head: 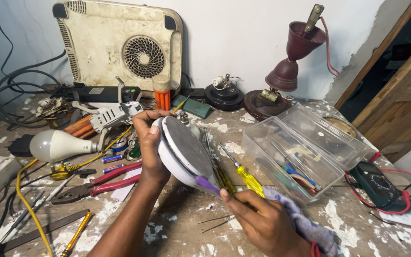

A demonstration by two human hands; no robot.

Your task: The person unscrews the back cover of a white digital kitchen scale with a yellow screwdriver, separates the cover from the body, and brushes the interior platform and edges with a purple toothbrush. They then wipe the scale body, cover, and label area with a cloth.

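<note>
The round white disc (pixel 181 154) with a grey face stood tilted on edge above the counter (pixel 177 223), near its middle. The left hand (pixel 149 143) gripped its far rim, fingers curled over the top; the disc's back was hidden from view. The right hand (pixel 258 219) pinched a purple-handled tool (pixel 208 184) against the disc's lower edge; its tip could not be made out. A grey cloth (pixel 305 223) lay against that wrist, partly cut off by the frame. Just right of the disc lay a yellow-handled screwdriver (pixel 243 173). Beyond it, an open clear plastic box (pixel 286 159) held screwdrivers and small tools, blurred through its walls. Red-handled pliers (pixel 98 185) and a white bulb (pixel 55 145) lay to the left.
</note>
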